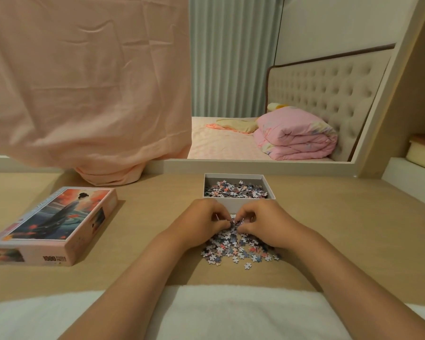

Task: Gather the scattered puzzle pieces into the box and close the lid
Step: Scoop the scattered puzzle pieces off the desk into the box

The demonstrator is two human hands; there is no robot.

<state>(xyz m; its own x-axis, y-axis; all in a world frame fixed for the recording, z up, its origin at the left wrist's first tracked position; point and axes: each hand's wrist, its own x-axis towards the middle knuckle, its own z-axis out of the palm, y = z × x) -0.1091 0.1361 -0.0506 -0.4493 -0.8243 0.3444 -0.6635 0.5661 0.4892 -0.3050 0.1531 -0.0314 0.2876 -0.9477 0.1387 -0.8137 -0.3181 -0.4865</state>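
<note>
So the open box (233,204) sits on the table (341,229), already part full of pieces. Just in front of it is a pile of loose puzzle pieces (236,249). The left hand (201,222) and right hand (263,223) both have fingers curled in, pinching pieces at the pile's box-side edge. The lid (57,222) lies well left of the box, picture up. A pink cloth (84,94) hangs behind-left of the box.

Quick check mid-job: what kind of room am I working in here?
Most likely a bedroom: a bed with a folded pink quilt and a padded headboard shows beyond the wooden table.
</note>
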